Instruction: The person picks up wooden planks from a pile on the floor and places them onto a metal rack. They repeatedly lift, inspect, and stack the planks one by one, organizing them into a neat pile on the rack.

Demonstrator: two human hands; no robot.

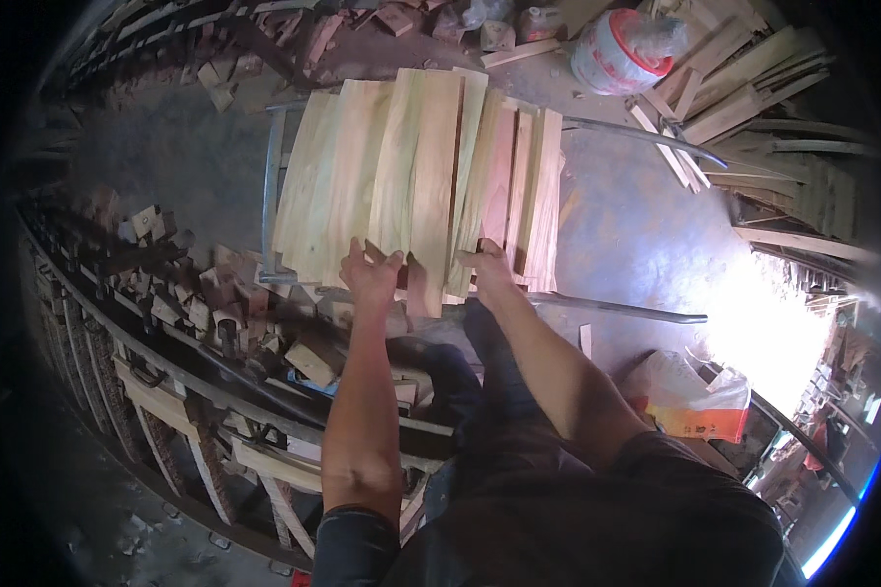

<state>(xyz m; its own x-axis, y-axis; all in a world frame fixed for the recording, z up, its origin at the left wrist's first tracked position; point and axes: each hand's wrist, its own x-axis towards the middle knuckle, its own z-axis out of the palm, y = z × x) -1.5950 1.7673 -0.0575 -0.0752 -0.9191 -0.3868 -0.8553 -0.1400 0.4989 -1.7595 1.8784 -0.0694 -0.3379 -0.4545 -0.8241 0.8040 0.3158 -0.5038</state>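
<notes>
Pale wooden boards (392,176) lie side by side in a layered pile on a low metal frame cart (269,186). My left hand (370,279) is at the pile's near edge, thumb and fingers spread, fingertips touching the boards. Farther right along that edge, my right hand (492,272) rests its fingertips on the board ends, thumb pointing left and apart from the fingers. Between the hands, one board (423,289) juts out nearer to me than its neighbours. The undersides of the board ends are hidden.
Two cart handles (646,311) extend rightward. A white and red bucket (612,54) stands far right beside heaped planks (754,88). Wood offcuts (201,303) pile up at left behind a long metal rail (181,352). A white and orange sack (690,396) sits near right.
</notes>
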